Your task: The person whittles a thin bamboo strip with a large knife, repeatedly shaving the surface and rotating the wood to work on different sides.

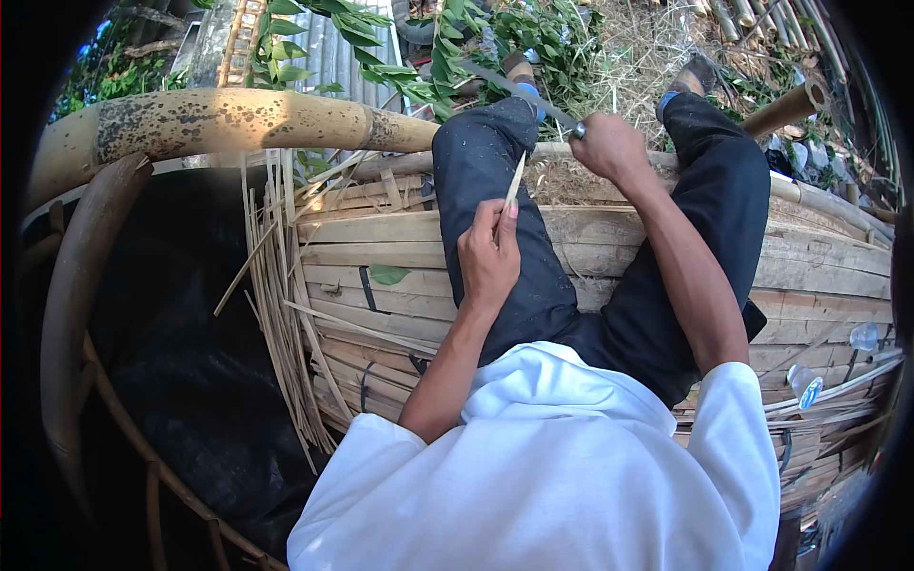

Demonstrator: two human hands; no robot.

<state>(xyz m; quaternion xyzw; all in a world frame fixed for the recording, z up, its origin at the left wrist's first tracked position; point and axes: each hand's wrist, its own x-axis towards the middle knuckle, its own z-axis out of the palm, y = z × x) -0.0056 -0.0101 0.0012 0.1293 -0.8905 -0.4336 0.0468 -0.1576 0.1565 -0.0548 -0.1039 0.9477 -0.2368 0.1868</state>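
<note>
Between the thumb and fingers of my left hand [490, 252] is a thin, pale bamboo strip [516, 181], its pointed end angled up and away from me over my left thigh. My right hand [609, 147] is closed around the handle of a long-bladed knife [533, 98]. The blade reaches up and to the left, above my left knee, apart from the strip. Most of the knife's handle is hidden in my fist.
I sit on a bamboo slat platform [381, 255]. Many split bamboo strips [276, 314] lie at its left edge, beside black sheeting [190, 324]. A thick bamboo pole [238, 122] crosses ahead. Plastic cups [805, 385] lie at right. Leafy branches [557, 48] cover the ground beyond.
</note>
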